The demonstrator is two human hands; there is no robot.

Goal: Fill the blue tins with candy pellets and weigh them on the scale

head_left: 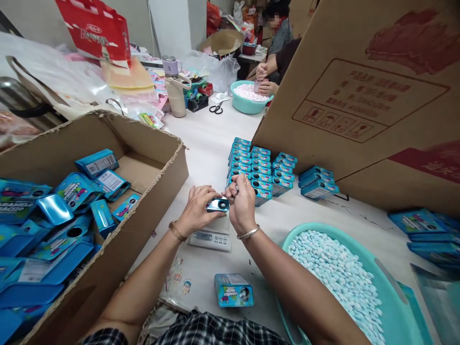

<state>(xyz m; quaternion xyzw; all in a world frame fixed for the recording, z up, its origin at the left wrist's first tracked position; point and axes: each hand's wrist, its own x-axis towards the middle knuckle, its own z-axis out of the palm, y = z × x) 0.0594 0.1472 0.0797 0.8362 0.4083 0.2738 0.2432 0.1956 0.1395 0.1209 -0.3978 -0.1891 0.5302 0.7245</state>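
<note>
My left hand (pixel 197 209) and my right hand (pixel 243 203) meet over a small white digital scale (pixel 211 239) and both are closed on one small blue tin (pixel 218 205) with a round hole in its side. The right fingers pinch at the tin's right end. A bracelet shows on each wrist. Another blue tin (pixel 234 290) lies on the table close to my body. A teal basin (pixel 391 314) full of pale blue candies (pixel 336 273) sits at my right.
An open cardboard box (pixel 151 187) of loose blue tins stands at my left. Stacked blue tins (pixel 260 170) line up beyond the scale, against a big tilted carton (pixel 359 91). Far across, another person's hands (pixel 264 81) work at a teal bowl (pixel 247 98) near scissors (pixel 216 108).
</note>
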